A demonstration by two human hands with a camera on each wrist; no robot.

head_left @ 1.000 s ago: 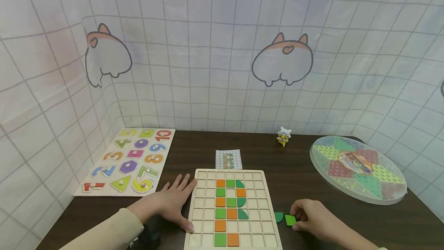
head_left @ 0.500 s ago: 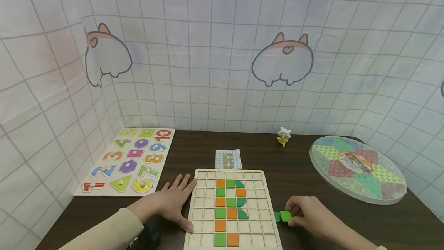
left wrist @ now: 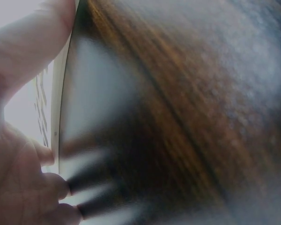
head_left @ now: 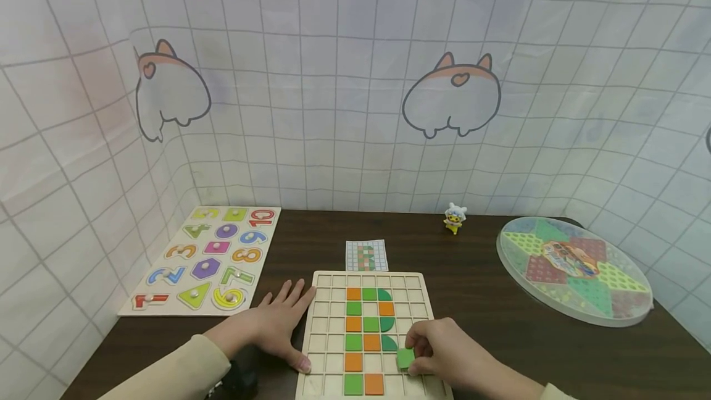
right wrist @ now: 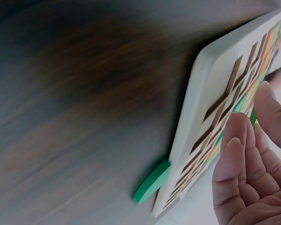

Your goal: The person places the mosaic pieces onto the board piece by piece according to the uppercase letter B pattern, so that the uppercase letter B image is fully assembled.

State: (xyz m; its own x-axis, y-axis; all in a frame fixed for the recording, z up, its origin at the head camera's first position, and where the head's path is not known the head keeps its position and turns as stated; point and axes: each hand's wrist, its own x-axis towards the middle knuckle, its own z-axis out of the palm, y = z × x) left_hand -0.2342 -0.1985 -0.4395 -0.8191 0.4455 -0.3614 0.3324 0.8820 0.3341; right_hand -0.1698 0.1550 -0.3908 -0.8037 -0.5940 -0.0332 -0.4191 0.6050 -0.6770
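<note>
A light wooden grid board (head_left: 403,310) lies on the dark table, with orange and green square tiles and several dark green rounded tiles in its cells. My left hand (head_left: 276,328) is spread along the board's left edge, fingers straight, thumb touching the rim. Between thumb and fingers, my right hand (head_left: 447,350) pinches a green square tile (head_left: 405,358) over the right part of the board, below the lowest rounded tile (head_left: 389,343). Most of the held tile is hidden in the right wrist view. There, a dark green rounded tile (right wrist: 152,182) lies on the table against the board's edge.
A printed pattern card (head_left: 366,255) lies just behind the board. To the left is a number-and-shape peg puzzle (head_left: 183,273); on the right, a round Chinese checkers board (head_left: 574,270). A small yellow-and-white figurine (head_left: 455,218) stands at the back. White grid-patterned cloth surrounds the table.
My right hand has taken the green square tile from the table right of the board and carried it left over the board. The left hand stays in place.
</note>
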